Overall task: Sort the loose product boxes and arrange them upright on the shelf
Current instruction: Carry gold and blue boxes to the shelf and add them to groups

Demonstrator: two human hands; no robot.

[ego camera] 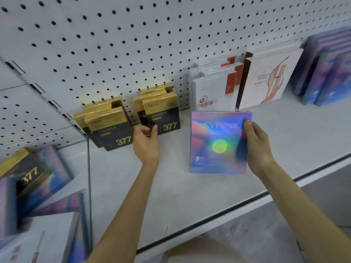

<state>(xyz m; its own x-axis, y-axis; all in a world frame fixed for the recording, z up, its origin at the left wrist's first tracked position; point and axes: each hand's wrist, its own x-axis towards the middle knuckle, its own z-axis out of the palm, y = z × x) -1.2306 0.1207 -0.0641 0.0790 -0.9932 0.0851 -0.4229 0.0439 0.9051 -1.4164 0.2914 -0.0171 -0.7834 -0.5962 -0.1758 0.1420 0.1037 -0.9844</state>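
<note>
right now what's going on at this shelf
A person is stocking a shelf with product boxes. The right hand grips a holographic SYRINX box by its right edge, in front of the standing white boxes. The left hand pinches the left edge of a black-and-gold 377 box standing by the pegboard. A loose pile of boxes lies unsorted at lower left.
</note>
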